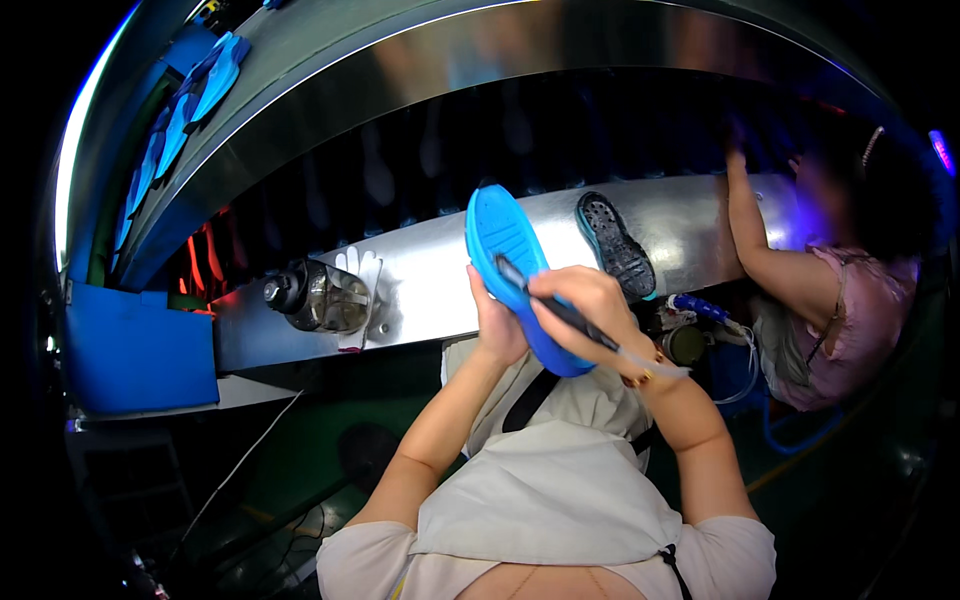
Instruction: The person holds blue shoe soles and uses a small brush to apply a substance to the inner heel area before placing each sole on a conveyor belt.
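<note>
My left hand (497, 328) is closed round the near left edge of a bright blue shoe sole (503, 218), tilted up over the metal ledge. My right hand (598, 300) grips a slim black brush-like tool (580, 322). A pale see-through tube trails from its rear end past my wrist. The tool's dark tip is at the inside of the sole; whether it touches, I cannot tell. A black shoe sole with a teal rim (618, 245) lies on the ledge to the right of my hands.
The shiny metal ledge (425, 270) also bears a dark see-through bottle (330, 298) and a white glove (362, 268). Blue soles (212, 85) lie at far left, above a blue box (140, 350). Another person (850, 300) sits at right, arm stretched toward the dark opening, near a blue-and-white bundle (700, 307).
</note>
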The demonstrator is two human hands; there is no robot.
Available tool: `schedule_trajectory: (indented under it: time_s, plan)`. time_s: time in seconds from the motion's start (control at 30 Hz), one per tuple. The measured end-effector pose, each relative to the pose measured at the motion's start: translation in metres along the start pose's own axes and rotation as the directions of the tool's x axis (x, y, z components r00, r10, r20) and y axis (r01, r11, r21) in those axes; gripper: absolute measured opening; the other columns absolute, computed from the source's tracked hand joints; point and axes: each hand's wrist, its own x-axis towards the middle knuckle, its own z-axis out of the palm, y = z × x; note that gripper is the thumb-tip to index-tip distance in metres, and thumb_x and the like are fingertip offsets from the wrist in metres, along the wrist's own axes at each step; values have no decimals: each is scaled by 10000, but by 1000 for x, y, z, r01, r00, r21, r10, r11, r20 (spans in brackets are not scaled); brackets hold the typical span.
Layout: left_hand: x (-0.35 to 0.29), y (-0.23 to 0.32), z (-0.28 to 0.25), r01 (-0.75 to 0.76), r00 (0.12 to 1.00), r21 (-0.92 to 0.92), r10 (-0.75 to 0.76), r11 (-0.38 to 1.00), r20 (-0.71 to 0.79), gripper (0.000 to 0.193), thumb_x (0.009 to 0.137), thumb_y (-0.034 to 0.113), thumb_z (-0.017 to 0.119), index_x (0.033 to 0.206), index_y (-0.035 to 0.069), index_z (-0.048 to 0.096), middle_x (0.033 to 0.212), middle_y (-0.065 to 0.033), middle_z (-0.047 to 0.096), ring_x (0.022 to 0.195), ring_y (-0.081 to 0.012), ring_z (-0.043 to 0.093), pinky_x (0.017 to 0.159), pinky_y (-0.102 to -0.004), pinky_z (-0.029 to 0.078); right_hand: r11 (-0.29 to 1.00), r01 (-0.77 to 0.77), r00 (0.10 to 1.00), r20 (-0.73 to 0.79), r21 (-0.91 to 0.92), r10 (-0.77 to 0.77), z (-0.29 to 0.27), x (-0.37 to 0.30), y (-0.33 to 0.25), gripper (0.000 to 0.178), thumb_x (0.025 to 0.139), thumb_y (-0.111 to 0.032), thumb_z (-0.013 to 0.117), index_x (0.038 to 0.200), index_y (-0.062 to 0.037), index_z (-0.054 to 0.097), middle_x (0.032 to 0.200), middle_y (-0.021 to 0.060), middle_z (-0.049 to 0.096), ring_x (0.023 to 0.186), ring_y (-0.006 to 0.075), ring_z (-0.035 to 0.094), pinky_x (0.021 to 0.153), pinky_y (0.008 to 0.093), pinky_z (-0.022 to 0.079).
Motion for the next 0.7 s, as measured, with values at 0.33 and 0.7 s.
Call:
schedule_trajectory:
  time_s: [0.33, 0.7]
  plan:
    - [-29, 3, 1, 217, 927, 63, -226, 974, 298, 931, 732, 767, 88, 1252, 49, 372, 1071, -208, 527, 949, -322, 545, 844, -448, 440, 776, -262, 958, 55, 573, 283, -39, -14, -4, 156, 741, -20, 613, 890, 20, 633, 792, 95, 643, 692, 102, 604, 604, 209, 477]
    - [-42, -9, 3, 165, 866, 168, -224, 972, 448, 909, 743, 753, 84, 1274, 62, 343, 1106, -170, 519, 937, -302, 553, 834, -421, 453, 706, -339, 936, 147, 621, 320, -40, -38, -9, 169, 738, -35, 613, 897, 20, 630, 841, 114, 639, 756, 138, 600, 694, 262, 485]
